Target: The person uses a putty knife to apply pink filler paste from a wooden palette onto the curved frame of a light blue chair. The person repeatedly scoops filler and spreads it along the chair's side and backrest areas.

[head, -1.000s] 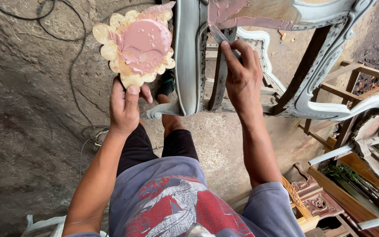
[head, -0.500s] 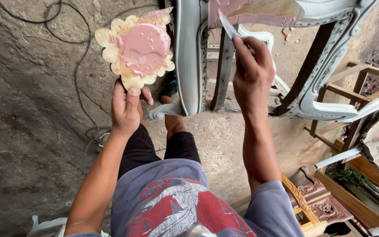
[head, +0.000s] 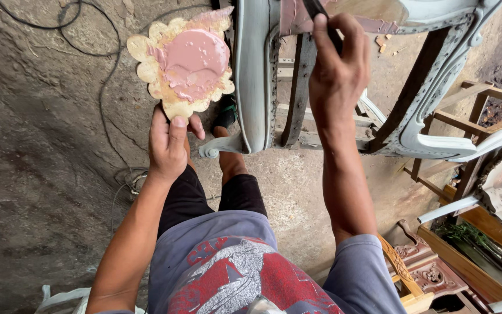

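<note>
Head view looks down on a grey-primed carved chair frame (head: 257,75) that stands on the rough concrete floor (head: 42,174), with pink filler smeared along its top rail (head: 297,17). More carved frames, some primed and some bare wood (head: 483,151), crowd the right side, and a carved wooden piece (head: 419,267) lies near the lower right. Dark cables (head: 106,87) trail across the floor on the left. The person wears a grey shirt with a red print (head: 233,273) and dark trousers. Their left hand (head: 169,142) is out to the left of the chair, fingers and thumb clamped on the lower edge of a scalloped wooden board (head: 184,64) covered with a thick patch of pink putty (head: 196,58); the board sits just beside the chair's upright. Their right hand (head: 338,70) is raised at the top rail, fingers closed around the dark handle of a putty knife (head: 321,14), whose tip runs out of view at the upper edge.
</note>
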